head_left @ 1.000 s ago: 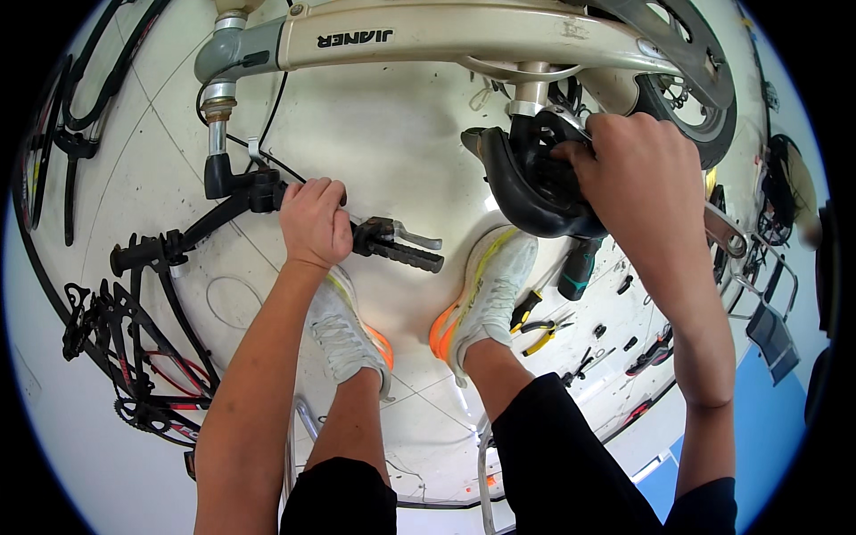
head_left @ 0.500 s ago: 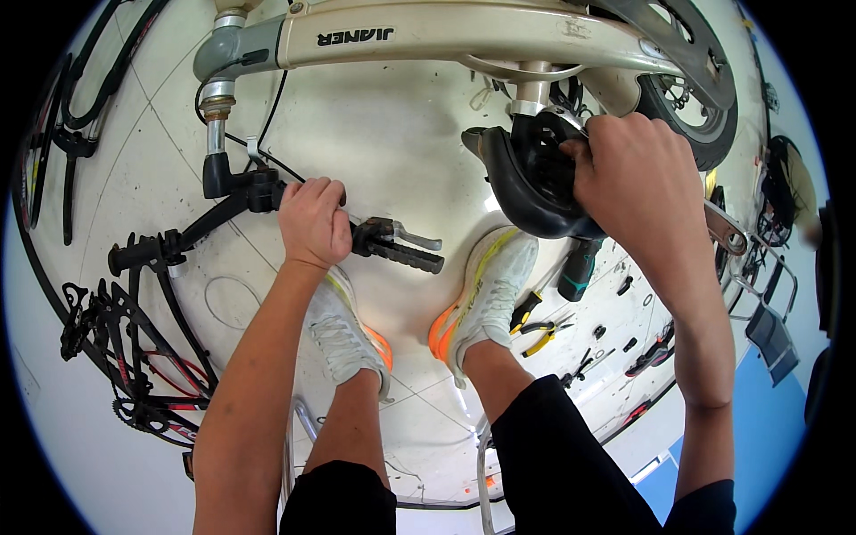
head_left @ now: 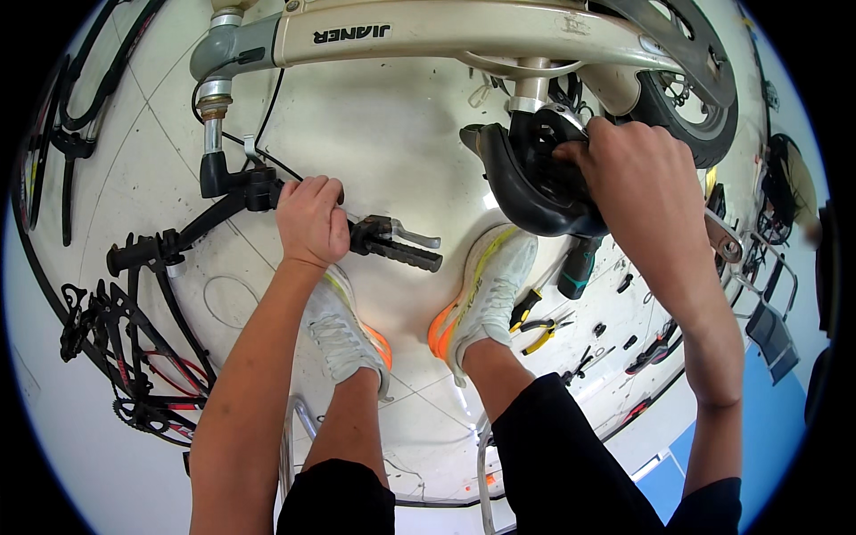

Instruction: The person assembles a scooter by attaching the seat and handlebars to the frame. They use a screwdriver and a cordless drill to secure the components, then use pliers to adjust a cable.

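A beige bicycle frame [head_left: 428, 37] stretches across the far side, with its handlebar [head_left: 220, 214] at the left and its black saddle [head_left: 540, 187] right of the middle. My left hand [head_left: 312, 218] is wrapped around the handlebar, inward of the black grip [head_left: 406, 253] and its silver brake lever [head_left: 415, 238]. At the saddle's underside, beside the silver seat post [head_left: 530, 89], my right hand [head_left: 644, 174] is closed on the saddle, the thumb reaching into the hollow. The back of that hand hides its other fingers.
Below the saddle lie a dark screwdriver [head_left: 578, 269], yellow-black pliers [head_left: 546, 334] and several small parts. My shoes [head_left: 490, 285] stand on the tiled floor between my hands. Black-red bicycle frames [head_left: 134, 357] stand at the left. A small wheel [head_left: 682, 116] is at the far right.
My right forearm has shifted slightly to the right, and its hand has moved a little. The left hand keeps its hold on the handlebar.
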### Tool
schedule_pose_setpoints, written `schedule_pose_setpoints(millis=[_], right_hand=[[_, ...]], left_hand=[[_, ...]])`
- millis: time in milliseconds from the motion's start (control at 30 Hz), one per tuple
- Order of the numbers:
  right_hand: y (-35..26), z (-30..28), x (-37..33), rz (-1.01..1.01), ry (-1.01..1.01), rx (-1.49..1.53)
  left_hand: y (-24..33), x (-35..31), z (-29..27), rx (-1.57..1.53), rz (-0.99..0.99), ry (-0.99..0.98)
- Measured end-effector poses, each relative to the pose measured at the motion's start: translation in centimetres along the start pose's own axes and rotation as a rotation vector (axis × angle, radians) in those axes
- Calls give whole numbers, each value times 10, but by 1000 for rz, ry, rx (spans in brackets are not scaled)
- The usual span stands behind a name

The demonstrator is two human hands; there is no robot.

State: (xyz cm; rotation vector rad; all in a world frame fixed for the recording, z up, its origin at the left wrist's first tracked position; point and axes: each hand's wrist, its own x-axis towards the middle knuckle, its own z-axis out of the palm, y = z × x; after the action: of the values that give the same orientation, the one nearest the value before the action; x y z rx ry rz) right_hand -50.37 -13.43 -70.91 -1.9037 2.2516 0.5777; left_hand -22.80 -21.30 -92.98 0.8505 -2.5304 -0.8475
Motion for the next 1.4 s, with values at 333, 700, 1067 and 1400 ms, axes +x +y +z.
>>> schedule_pose_setpoints(millis=[333,700,1067,1400], right_hand=[[0,-4,10,-51,-57,-9],[2,-6,9,88,-80,40],[-16,-12,12,205,-185,28],[-23,-28,22,112,-387,-121]], left_hand=[[2,1,-2,14,-5,-1],[4,2,1,-1,-15,17],[2,-2,0,11,-54,8],[2,-5,2,-24,-49,77]])
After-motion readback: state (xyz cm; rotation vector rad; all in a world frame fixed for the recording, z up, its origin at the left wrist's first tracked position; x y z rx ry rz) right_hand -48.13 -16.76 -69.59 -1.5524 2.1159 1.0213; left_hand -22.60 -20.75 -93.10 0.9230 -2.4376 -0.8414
